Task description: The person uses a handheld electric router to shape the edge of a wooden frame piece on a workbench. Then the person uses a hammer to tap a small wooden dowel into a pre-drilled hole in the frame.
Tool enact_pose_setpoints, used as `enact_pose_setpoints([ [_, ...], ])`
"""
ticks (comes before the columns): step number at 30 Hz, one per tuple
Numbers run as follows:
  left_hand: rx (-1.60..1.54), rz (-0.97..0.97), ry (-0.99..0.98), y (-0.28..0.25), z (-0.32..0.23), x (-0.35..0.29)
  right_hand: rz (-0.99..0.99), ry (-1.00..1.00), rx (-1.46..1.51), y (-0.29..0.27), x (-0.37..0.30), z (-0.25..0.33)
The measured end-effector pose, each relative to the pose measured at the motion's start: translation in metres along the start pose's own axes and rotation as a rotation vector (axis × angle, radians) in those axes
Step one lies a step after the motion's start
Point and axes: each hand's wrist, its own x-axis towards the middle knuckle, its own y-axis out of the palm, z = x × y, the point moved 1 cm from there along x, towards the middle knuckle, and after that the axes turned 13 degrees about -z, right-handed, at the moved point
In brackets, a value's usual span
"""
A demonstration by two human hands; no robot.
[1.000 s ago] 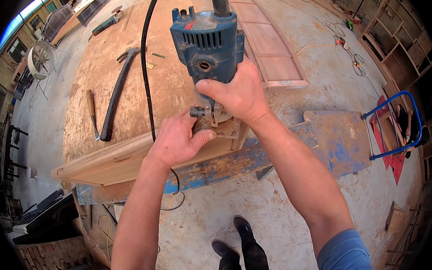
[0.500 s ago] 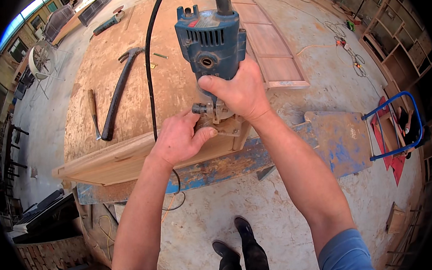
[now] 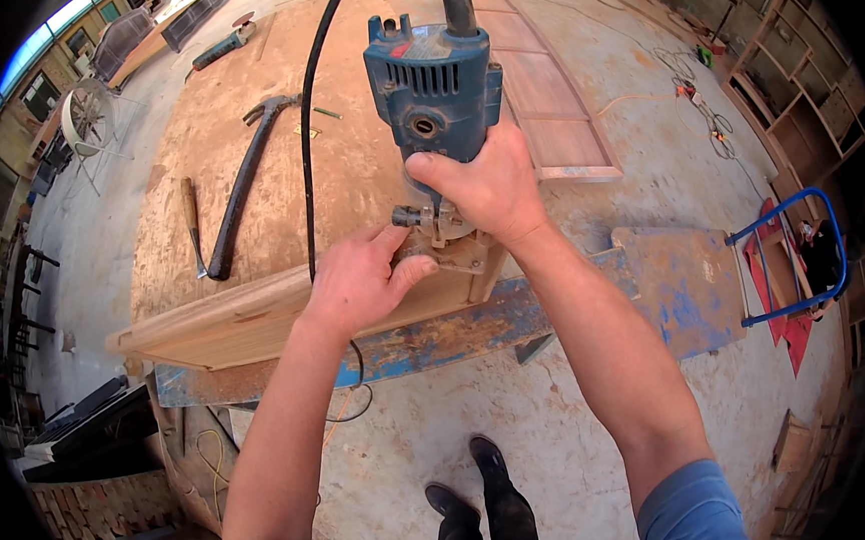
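Note:
A blue trim router stands upright with its base plate on the right end of the top edge of a wooden panel. My right hand is wrapped round the lower part of the router body, thumb across the front. Low at the router's base, my left hand grips with its thumb on the plate and its fingertips near the black knob. The fingers' far sides are hidden. The router's bit cannot be made out. A black cord hangs left of the router.
On the wooden worktop lie a claw hammer, a chisel, a pencil and an angle grinder. A framed panel lies beyond the right hand. A paint-stained bench and a blue-handled cart stand to the right.
The router and both hands appear slightly farther right and lower in the picture, while the surroundings also shift a little. Both grips stay the same.

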Motion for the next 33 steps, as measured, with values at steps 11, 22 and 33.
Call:
enact_pose_setpoints([
  [11,0.077,0.040,-0.014,-0.008,0.004,-0.006,0.009,-0.001,0.022,-0.001,-0.006,0.007],
  [22,0.017,0.044,-0.024,-0.009,0.008,-0.006,0.006,0.015,0.000,-0.001,-0.007,0.007],
  [33,0.004,0.068,-0.042,-0.010,0.009,-0.004,0.011,0.073,-0.016,0.001,-0.008,0.006],
])
